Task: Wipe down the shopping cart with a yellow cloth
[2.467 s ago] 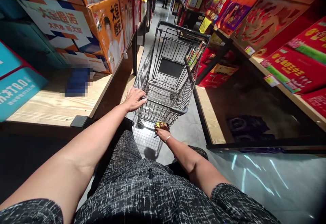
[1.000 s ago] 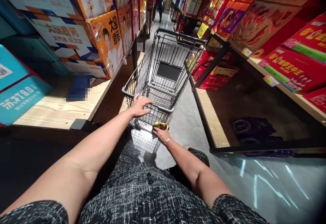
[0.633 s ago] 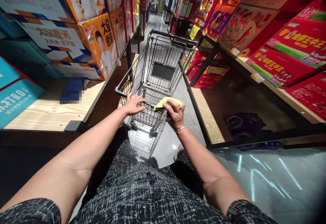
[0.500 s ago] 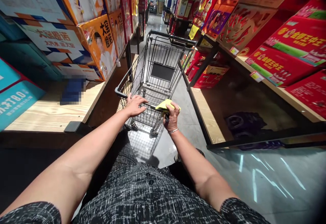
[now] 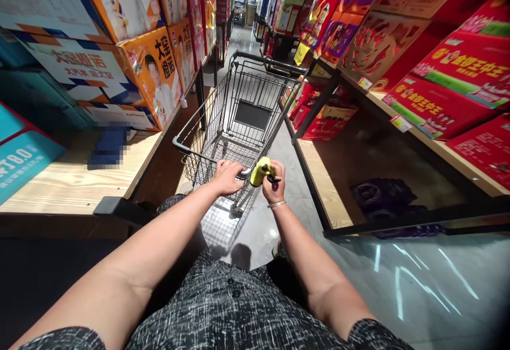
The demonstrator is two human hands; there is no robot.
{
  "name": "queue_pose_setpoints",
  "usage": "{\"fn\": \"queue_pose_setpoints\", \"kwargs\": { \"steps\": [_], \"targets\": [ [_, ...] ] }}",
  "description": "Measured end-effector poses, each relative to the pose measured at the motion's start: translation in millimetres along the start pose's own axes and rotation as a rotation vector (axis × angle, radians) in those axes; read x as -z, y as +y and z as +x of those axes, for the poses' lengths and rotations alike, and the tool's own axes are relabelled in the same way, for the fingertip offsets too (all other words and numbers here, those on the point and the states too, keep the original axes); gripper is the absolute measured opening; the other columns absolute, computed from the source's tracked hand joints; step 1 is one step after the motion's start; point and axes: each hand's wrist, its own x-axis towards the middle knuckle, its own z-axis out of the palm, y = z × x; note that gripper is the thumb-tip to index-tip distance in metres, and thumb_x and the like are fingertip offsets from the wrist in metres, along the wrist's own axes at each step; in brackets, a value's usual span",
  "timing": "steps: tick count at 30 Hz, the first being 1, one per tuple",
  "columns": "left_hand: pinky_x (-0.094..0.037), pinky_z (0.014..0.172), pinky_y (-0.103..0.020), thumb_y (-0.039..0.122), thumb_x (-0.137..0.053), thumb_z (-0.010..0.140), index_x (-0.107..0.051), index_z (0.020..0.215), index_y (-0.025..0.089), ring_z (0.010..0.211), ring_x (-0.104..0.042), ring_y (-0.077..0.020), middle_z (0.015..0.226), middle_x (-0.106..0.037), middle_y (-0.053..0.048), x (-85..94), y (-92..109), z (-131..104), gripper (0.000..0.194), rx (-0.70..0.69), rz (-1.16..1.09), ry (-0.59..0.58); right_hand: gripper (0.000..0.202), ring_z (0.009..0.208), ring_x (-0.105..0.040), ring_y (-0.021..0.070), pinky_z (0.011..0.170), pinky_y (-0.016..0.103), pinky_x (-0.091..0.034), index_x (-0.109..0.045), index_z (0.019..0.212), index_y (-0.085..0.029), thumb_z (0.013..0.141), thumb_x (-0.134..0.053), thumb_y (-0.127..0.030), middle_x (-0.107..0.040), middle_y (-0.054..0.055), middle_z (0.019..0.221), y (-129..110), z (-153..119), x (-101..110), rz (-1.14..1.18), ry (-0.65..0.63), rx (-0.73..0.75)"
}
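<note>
A black wire shopping cart (image 5: 252, 115) stands in front of me in the aisle, its basket showing bare wire. My left hand (image 5: 230, 177) is closed over the near rim at the cart's right corner. Just right of that corner, my right hand (image 5: 275, 186) is closed on a bunched yellow cloth (image 5: 261, 170). A small black piece (image 5: 273, 179) shows at the same fingers; its kind I cannot make out. The right hand is now apart from the rim.
Orange and white cartons (image 5: 147, 76) are stacked on the left wooden shelf (image 5: 115, 172), near a blurred blue item (image 5: 108, 147). Red boxes (image 5: 430, 103) line the right shelf, with dark purple packs (image 5: 384, 195) below. The tiled floor (image 5: 303, 190) runs down the aisle.
The cart has shifted slightly left and turned. My left hand has slid right along the rim to the corner. My right hand has lifted the yellow cloth off the rim and bunched it.
</note>
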Motion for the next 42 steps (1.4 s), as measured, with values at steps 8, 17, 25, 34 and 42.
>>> {"fn": "queue_pose_setpoints", "kwargs": {
  "steps": [8, 17, 25, 34, 42],
  "targets": [
    [-0.028, 0.107, -0.051, 0.040, -0.062, 0.078, -0.057, 0.105, 0.023, 0.109, -0.050, -0.0288, 0.107, -0.062, -0.005, -5.2, 6.2, -3.8, 0.032, -0.005, 0.001, 0.037, 0.033, 0.115, -0.039, 0.0261, 0.091, 0.039, -0.039, -0.069, 0.114, -0.031, 0.092, -0.047, -0.019, -0.057, 0.002, 0.133, -33.1, 113.5, 33.1, -0.508, -0.670, 0.306],
    [-0.025, 0.108, -0.051, 0.041, -0.064, 0.081, -0.058, 0.103, 0.022, 0.111, -0.048, -0.0282, 0.106, -0.063, -0.005, -13.1, 7.5, -3.6, 0.030, -0.035, -0.061, 0.075, 0.030, 0.115, -0.036, 0.0305, 0.082, 0.039, -0.039, -0.069, 0.103, -0.030, 0.096, -0.041, -0.023, -0.057, 0.006, 0.122, -29.1, 149.3, 33.0, -0.777, -0.792, 0.257],
    [-0.021, 0.110, -0.053, 0.048, -0.069, 0.084, -0.061, 0.100, 0.024, 0.110, -0.051, -0.0270, 0.101, -0.066, -0.003, -20.7, 2.9, -21.5, 0.030, -0.139, -0.107, 0.127, 0.032, 0.115, -0.034, 0.0321, 0.078, 0.037, -0.038, -0.068, 0.106, -0.027, 0.095, -0.039, -0.020, -0.055, 0.009, 0.121, -36.2, 114.4, 43.6, -0.776, -0.724, 0.211],
    [-0.014, 0.117, -0.055, 0.054, -0.055, 0.090, -0.064, 0.085, 0.023, 0.113, -0.053, -0.0253, 0.095, -0.068, -0.002, -3.7, -21.6, -20.8, 0.033, -0.138, -0.157, 0.070, 0.029, 0.110, -0.039, 0.0294, 0.081, 0.038, -0.037, -0.069, 0.104, -0.028, 0.089, -0.048, -0.015, -0.056, 0.009, 0.120, -41.0, 84.7, 48.4, -0.637, -0.560, 0.127],
    [-0.016, 0.117, -0.049, 0.042, -0.034, 0.097, -0.065, 0.072, 0.022, 0.103, -0.055, -0.0211, 0.082, -0.068, 0.000, 9.5, -41.3, -6.4, 0.045, -0.129, -0.229, 0.018, 0.027, 0.113, -0.050, 0.0248, 0.107, 0.047, -0.030, -0.066, 0.101, -0.023, 0.078, -0.054, -0.016, -0.059, 0.008, 0.121, -35.9, 39.8, 23.2, -0.207, -0.191, 0.192]
  ]
}}
